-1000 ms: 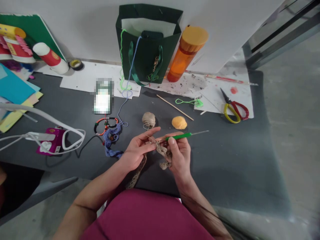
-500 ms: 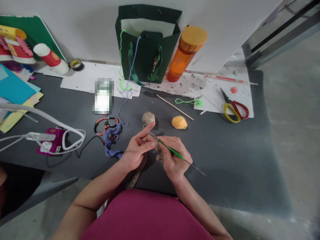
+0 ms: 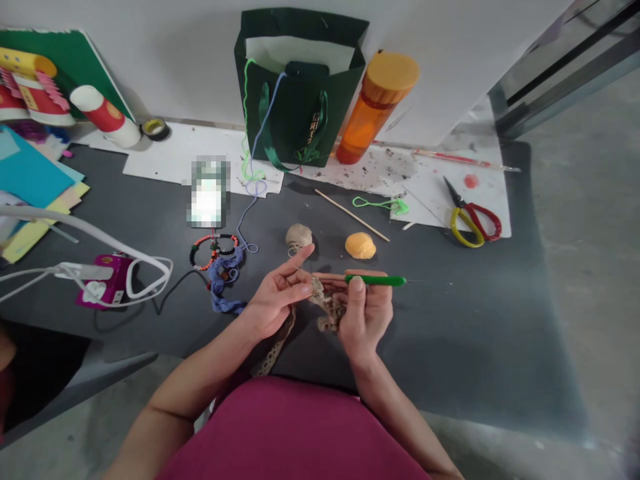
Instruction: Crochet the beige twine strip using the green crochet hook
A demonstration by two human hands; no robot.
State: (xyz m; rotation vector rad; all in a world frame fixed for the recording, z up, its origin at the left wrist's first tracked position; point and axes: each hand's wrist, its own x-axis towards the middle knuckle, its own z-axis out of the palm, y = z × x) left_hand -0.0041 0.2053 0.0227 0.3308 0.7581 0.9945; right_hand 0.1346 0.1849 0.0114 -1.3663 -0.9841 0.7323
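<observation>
My right hand [image 3: 364,313] grips a green-handled crochet hook [image 3: 380,281], held level with its metal tip pointing right. My left hand [image 3: 277,300] pinches a strip of beige crochet lace [image 3: 327,308] with the forefinger stretched out, a thin strand running over it. The lace hangs down past my wrist toward my lap, where its tail [image 3: 273,350] shows. A beige yarn ball [image 3: 299,236] lies just beyond my left fingers, and a yellow-orange ball [image 3: 360,245] sits to its right.
A green paper bag [image 3: 300,87] and an orange bottle [image 3: 377,107] stand at the back. Scissors [image 3: 470,217] lie on paper at right, near a wooden stick [image 3: 350,215]. Blue crochet [image 3: 223,280], a bead bracelet [image 3: 213,248], a phone [image 3: 207,190] and a magenta device [image 3: 103,287] with cables sit at left.
My right hand has swung the hook from pointing down-right, its head in the lace, back up to level with its tip pointing right. My left hand stays on the lace.
</observation>
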